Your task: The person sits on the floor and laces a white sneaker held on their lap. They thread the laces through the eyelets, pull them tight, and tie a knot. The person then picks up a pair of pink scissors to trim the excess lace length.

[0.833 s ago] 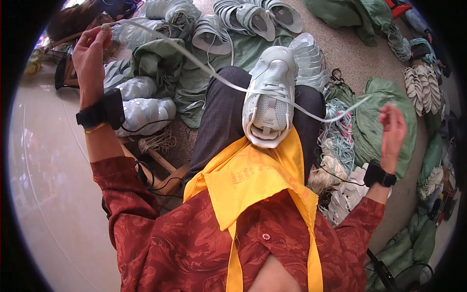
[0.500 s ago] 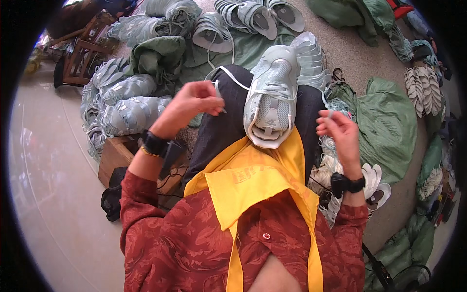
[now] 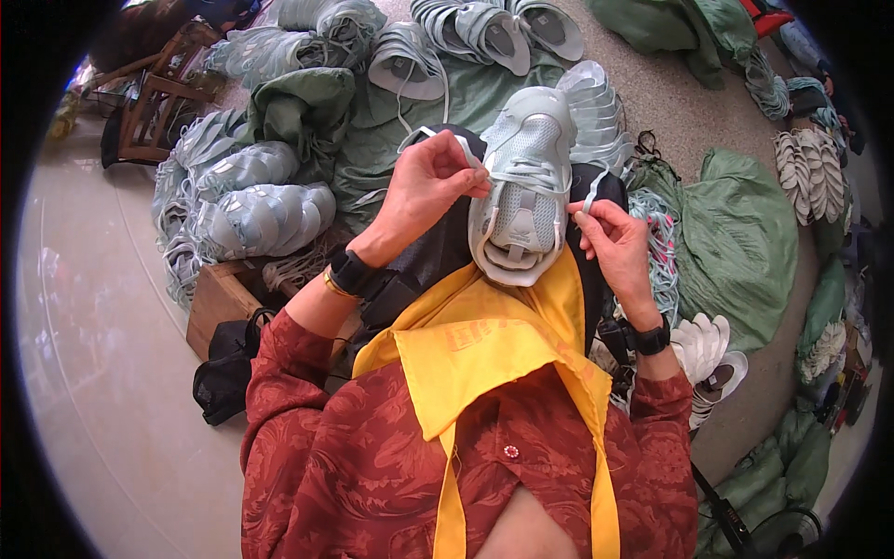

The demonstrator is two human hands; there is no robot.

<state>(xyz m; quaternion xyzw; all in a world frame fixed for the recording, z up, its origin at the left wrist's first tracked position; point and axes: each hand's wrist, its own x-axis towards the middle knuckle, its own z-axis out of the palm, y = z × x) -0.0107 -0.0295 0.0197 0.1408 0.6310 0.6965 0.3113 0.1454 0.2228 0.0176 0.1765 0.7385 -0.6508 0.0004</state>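
Note:
A pale mint shoe upper (image 3: 523, 186) rests on my lap between my thighs, its open heel end toward me. White-mint lace crosses its eyelets. My left hand (image 3: 430, 184) is closed in a pinch on a shoelace (image 3: 463, 147) at the left edge of the upper. On the other side, my right hand (image 3: 610, 240) pinches the lace's other stretch (image 3: 593, 186), which rises from between the fingers beside the upper. A yellow apron (image 3: 494, 345) lies under the near end of the upper.
Stacked pale uppers (image 3: 265, 219) lie at the left, with more (image 3: 494, 37) at the far side. A wooden box (image 3: 221, 303) stands left of my knee. Green sacks (image 3: 736, 242) and a lace bundle (image 3: 659, 247) lie to the right. A wooden chair (image 3: 163, 107) stands far left.
Both hands have moved inward and now sit close to the sides of the upper. The lace is less spread out. The upper stays in place on my lap.

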